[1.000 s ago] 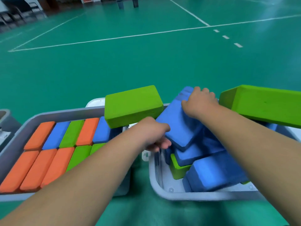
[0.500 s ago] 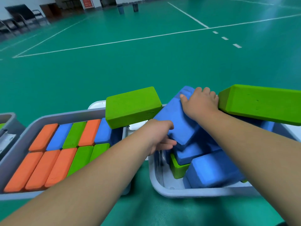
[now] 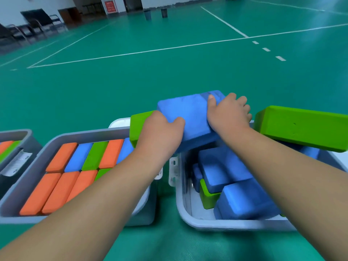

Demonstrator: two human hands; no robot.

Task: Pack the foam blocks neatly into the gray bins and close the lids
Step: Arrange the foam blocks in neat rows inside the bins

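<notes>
The blue block has come up off the jumbled pile. It now hangs over the right bin's left edge. My left hand and right hand grip its opposite ends, and I judge it bound for the neatly packed left bin.

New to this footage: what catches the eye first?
The left hand and right hand grip a big blue foam block over the right gray bin, whose blue and green blocks lie jumbled. In the left gray bin, orange, blue and green blocks sit in tidy rows.
</notes>
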